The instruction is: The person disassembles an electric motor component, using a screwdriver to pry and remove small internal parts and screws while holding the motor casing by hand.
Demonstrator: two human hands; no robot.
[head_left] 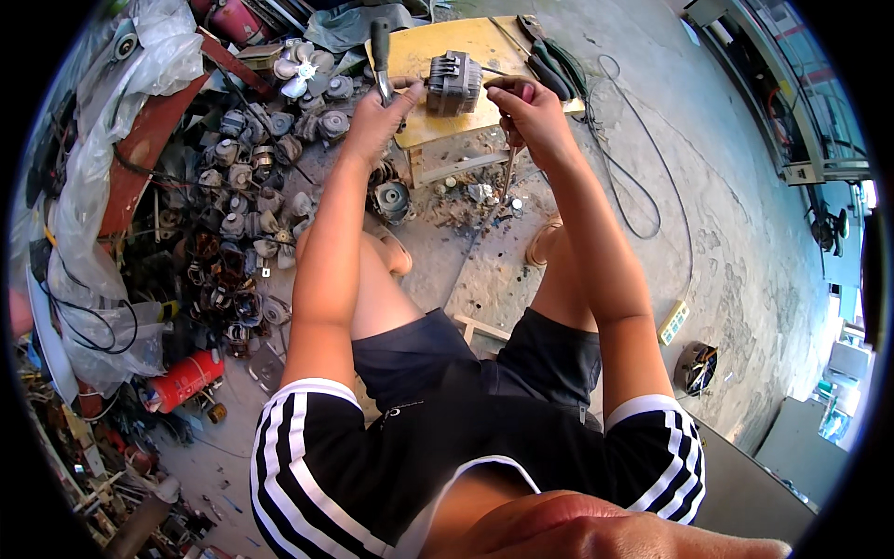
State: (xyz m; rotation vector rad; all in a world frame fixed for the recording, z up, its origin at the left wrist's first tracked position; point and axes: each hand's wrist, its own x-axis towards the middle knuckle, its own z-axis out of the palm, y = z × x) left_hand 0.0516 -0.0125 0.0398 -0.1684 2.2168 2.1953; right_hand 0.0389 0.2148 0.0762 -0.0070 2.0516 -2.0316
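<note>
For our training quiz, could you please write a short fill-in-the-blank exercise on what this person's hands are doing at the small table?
1. The grey motor sits on a small ____ table.
2. The left hand grips a tool with a dark ____.
3. The right hand holds a tool at the motor's ____ side.
4. The heap of small motors lies on the person's ____.

Missing words: yellow; handle; right; left

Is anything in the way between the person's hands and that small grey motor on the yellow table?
Nothing visible. The left hand and right hand flank the grey motor closely, each gripping a tool.
</note>
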